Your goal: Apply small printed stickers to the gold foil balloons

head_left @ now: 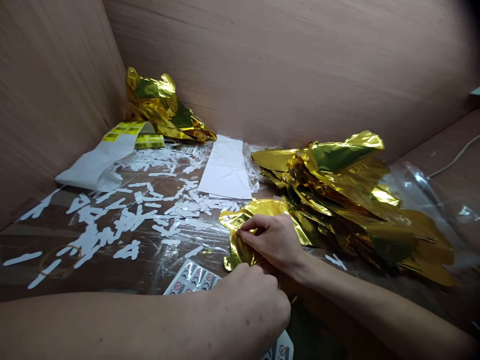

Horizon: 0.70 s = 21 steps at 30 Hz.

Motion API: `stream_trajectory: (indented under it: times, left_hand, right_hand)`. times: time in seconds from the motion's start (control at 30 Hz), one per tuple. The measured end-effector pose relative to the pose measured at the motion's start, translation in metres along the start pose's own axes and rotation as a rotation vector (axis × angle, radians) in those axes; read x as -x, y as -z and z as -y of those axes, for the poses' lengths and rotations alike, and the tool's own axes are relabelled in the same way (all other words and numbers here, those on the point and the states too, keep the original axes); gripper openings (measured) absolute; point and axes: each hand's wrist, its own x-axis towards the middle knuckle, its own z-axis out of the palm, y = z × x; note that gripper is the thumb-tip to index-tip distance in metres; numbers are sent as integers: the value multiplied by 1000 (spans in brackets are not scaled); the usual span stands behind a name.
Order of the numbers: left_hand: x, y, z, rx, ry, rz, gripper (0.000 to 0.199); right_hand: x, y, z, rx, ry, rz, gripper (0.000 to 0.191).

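A flat gold foil balloon lies in front of me. My right hand is over it, thumb and forefinger pinched together on the foil near its left end. Just below, my left hand is curled closed with its knuckles up; its fingertips and whatever they hold are hidden. A sheet of printed labels with CE marks and red warning circles shows partly beneath my left forearm. More of such labels peek out below the left hand.
To the right is a heap of gold foil balloons; another pile sits in the back left corner. White paper strips litter the left side. A yellow barcode label strip, white paper and a rubber band lie there too. Wooden walls enclose the surface.
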Motion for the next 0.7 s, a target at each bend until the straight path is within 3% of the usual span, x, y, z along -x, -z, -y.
stream_trajectory:
  times: [0.37, 0.57, 0.7]
  left_hand:
    - [1, -7, -2, -88, 16, -35, 24]
    - [2, 2, -3, -105, -1, 5, 27]
    - [4, 3, -4, -141, -10, 24, 27]
  right_hand:
    - [-12, 12, 3, 159, 30, 80, 6]
    - [-35, 18, -12, 188, 35, 122, 20]
    - [-44, 23, -23, 289, 191, 66, 11]
